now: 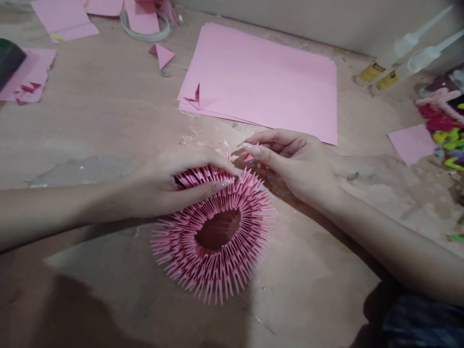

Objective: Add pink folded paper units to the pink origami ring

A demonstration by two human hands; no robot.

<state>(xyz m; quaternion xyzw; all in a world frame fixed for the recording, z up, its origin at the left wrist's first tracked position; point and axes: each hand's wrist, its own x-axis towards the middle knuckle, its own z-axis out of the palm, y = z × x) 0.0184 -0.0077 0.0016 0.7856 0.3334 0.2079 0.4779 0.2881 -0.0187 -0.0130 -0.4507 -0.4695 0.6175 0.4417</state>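
A ring of many folded pink paper pieces [217,268] lies on the table, its spiky points fanning outward around an oval opening. My left hand [159,181] comes in from the left and pinches the ring's far edge between thumb and fingers, hiding part of it. Just beyond the ring's upper right edge, my right hand [299,157] holds a small folded pink paper piece [249,157] between thumb and fingertips. That piece is mostly covered by the fingers, and it appears apart from the ring.
Behind the hands lies a stack of pink paper [268,77] with a folded piece [196,96] on its corner. A tape roll [165,34] sits at the back left. Two glue bottles [371,72] stand at the back right, near colourful craft bits [447,137].
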